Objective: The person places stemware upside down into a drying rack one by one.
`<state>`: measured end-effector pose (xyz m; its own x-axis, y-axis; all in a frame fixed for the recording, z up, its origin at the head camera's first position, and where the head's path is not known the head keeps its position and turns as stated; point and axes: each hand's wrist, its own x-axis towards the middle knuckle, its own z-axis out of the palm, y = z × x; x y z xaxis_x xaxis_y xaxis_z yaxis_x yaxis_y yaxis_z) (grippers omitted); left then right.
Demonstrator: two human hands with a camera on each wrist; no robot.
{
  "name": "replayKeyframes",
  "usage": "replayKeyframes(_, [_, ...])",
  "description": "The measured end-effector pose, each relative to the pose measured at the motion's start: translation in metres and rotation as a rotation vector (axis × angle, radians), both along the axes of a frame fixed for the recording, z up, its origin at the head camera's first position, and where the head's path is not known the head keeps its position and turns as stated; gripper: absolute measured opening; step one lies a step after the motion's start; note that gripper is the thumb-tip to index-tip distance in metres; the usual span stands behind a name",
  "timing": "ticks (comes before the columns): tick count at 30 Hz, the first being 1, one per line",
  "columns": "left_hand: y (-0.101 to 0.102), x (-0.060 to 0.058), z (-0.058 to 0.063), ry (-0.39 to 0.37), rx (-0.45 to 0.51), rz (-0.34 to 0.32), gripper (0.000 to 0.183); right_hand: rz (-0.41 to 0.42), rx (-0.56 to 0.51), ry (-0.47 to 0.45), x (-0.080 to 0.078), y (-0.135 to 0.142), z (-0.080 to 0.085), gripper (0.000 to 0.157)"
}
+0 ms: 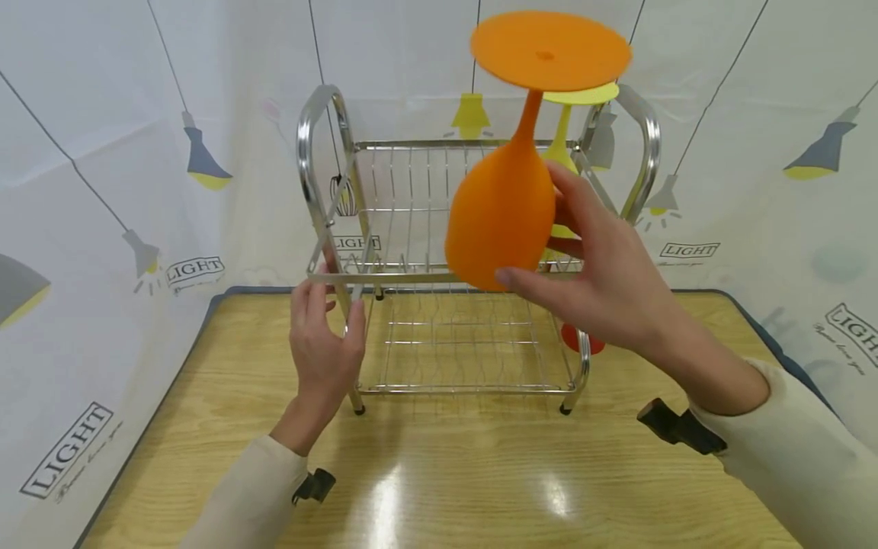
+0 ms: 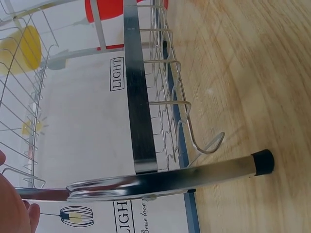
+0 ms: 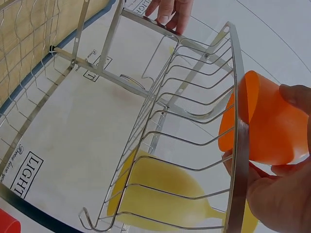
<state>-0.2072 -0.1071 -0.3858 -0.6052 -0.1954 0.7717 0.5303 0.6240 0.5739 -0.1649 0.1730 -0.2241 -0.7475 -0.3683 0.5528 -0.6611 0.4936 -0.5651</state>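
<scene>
My right hand point(image 1: 613, 286) holds an orange plastic goblet point(image 1: 504, 206) upside down by its bowl, with the thumb near the rim and the fingers behind. The goblet's foot points up, and its bowl overlaps the upper front rail of a two-tier metal dish rack point(image 1: 405, 279). In the right wrist view the orange bowl point(image 3: 277, 121) is right at that rail. Behind it, a yellow goblet point(image 3: 163, 191) stands upside down on the upper tier's right end. My left hand point(image 1: 322, 351) grips the rack's left front corner at upper-tier height; its fingertips point(image 3: 167, 14) curl over the side rail.
The rack stands on a wood-grain table point(image 1: 466, 465). Something red point(image 1: 594, 342) shows behind the rack's right front leg. Curved chrome handles point(image 1: 648, 145) rise at both ends. A white printed cloth point(image 1: 240, 61) hangs around the back and sides.
</scene>
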Motion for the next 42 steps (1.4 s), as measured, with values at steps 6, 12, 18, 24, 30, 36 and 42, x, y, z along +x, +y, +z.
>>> replayKeyframes(6, [-0.002, -0.003, 0.003, -0.016, 0.007, -0.018, 0.055, -0.007, 0.029, -0.042, -0.008, -0.003, 0.005, 0.084])
replayKeyframes(12, [-0.004, -0.007, 0.004, -0.065, 0.03, -0.047, 0.056, -0.045, 0.018, -0.089, -0.012, -0.006, 0.009, 0.082])
replayKeyframes(18, [-0.006, -0.011, 0.002, -0.123, 0.076, -0.06, 0.052, -0.088, 0.001, -0.133, -0.015, -0.011, 0.012, 0.084])
replayKeyframes(24, [-0.009, -0.014, 0.003, -0.157, 0.07, -0.027, 0.044, -0.11, -0.03, -0.17, -0.022, -0.018, 0.012, 0.083])
replayKeyframes(30, [-0.009, -0.014, 0.006, -0.227, 0.063, -0.016, 0.04, -0.164, 0.024, -0.199, -0.029, -0.025, 0.014, 0.085])
replayKeyframes(36, [-0.008, -0.013, 0.011, -0.28, 0.06, -0.029, 0.039, -0.18, 0.033, -0.243, -0.033, -0.025, 0.016, 0.091])
replayKeyframes(42, [-0.007, -0.013, 0.012, -0.288, 0.05, -0.032, 0.039, -0.16, 0.044, -0.219, -0.038, -0.026, 0.017, 0.096])
